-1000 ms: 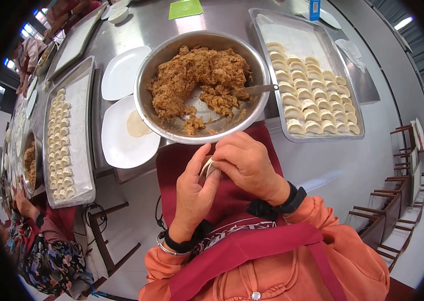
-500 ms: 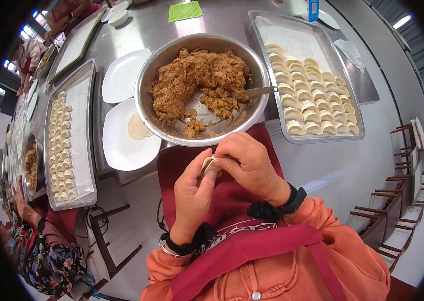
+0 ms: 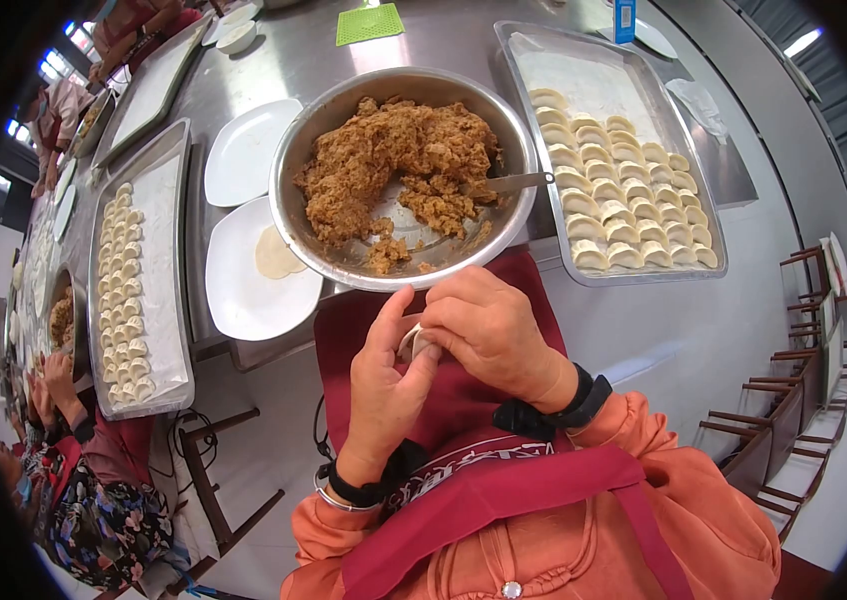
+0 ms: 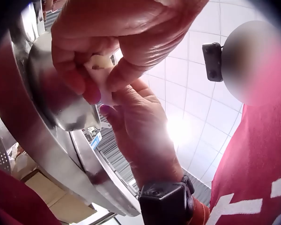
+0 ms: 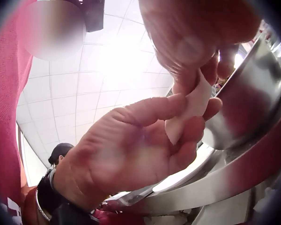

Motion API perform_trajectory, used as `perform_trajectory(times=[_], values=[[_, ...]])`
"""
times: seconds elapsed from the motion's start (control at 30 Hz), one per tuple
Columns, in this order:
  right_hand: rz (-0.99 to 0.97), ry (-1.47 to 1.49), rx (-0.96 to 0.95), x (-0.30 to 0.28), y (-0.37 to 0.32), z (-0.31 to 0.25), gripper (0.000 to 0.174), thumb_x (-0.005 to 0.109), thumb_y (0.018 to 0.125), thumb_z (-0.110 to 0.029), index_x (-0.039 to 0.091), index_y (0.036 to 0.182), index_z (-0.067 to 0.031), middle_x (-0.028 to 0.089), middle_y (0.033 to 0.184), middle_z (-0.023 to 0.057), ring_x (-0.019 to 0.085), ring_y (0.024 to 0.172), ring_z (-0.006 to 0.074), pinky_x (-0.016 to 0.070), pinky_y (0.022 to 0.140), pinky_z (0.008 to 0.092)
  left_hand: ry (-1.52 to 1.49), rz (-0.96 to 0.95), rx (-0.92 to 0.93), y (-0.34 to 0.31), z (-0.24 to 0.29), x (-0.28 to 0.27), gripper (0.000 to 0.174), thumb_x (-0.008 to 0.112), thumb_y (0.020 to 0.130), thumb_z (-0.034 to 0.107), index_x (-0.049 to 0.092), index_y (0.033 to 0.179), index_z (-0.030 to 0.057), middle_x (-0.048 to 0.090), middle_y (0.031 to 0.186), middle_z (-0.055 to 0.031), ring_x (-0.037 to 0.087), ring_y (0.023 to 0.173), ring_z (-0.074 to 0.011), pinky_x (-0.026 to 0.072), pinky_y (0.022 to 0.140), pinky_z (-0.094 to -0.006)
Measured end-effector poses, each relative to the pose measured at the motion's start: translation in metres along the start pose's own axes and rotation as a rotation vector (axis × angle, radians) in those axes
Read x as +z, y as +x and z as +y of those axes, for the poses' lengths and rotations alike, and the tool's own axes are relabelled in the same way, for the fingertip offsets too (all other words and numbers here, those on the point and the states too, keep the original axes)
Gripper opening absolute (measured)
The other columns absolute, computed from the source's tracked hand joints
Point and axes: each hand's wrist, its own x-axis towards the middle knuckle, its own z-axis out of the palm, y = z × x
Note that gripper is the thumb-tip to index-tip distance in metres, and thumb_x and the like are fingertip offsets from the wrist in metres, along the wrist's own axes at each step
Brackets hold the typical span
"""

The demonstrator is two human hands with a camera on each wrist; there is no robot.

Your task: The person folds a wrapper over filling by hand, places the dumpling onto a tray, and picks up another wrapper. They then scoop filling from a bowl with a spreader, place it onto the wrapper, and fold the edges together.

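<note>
A folded dough wrapper (image 3: 417,343) is held between both hands, just below the near rim of a steel bowl (image 3: 288,225). My left hand (image 3: 383,385) cradles it between thumb and fingers. The thumb and index finger of my right hand (image 3: 493,335) pinch its edge. In the left wrist view a bit of filling shows inside the pale wrapper (image 4: 101,77). The right wrist view shows the wrapper (image 5: 192,110) as a folded crescent across the left fingers. Brown filling (image 3: 403,140) lies in the bowl, with a metal utensil handle (image 3: 521,180) over its right side.
Right of the bowl stands a tray (image 3: 583,90) with rows of dumplings (image 3: 623,190); another dumpling tray (image 3: 168,200) is at left. Flat wrappers (image 3: 275,254) lie on a white plate (image 3: 243,300), below a second plate (image 3: 248,150). Another person (image 3: 108,500) works at far left.
My right fingers have shifted slightly along the wrapper's edge, and my left index finger has lifted away from it. At far left, the other person's hands have moved.
</note>
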Motion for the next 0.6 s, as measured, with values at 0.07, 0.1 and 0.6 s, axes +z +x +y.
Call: perform_trajectory(times=[0.07,0.1,0.6], values=[[0.001,0.003,0.004,0.0002,-0.0014,0.0013,0.017,0.067,0.064,-0.009,0.058,0.078,-0.0074,0.056,0.078,0.0055,0.054,0.076,0.0254,0.0457,0.064,0.0338,-0.184,-0.02,-0.069,-0.0002,0.0009,0.0003,0.047,0.056,0.082,-0.001,0.04,0.126,-0.0003,0.058,0.105,-0.0105,0.057,0.089,-0.0127,0.0479,0.078,-0.0243],[0.055,0.017,0.031,0.0004,-0.0017,0.002,0.016,0.067,0.064,-0.009,0.057,0.077,-0.0073,0.056,0.076,0.0057,0.054,0.074,0.0254,0.0451,0.063,0.034,-0.184,-0.02,-0.069,-0.0002,0.0014,-0.0001,0.047,0.056,0.082,-0.001,0.04,0.126,-0.0003,0.058,0.105,-0.0105,0.057,0.089,-0.0127,0.0479,0.078,-0.0243],[0.007,0.039,0.038,0.0003,0.001,0.0007,0.016,0.068,0.065,-0.009,0.057,0.075,-0.0065,0.054,0.073,0.0056,0.052,0.07,0.0252,0.0434,0.06,0.0335,0.091,-0.004,-0.036,-0.0022,-0.0027,-0.002,0.037,0.052,0.086,0.001,0.046,0.123,-0.0019,0.057,0.108,-0.0092,0.054,0.093,-0.0105,0.0456,0.079,-0.0226]])
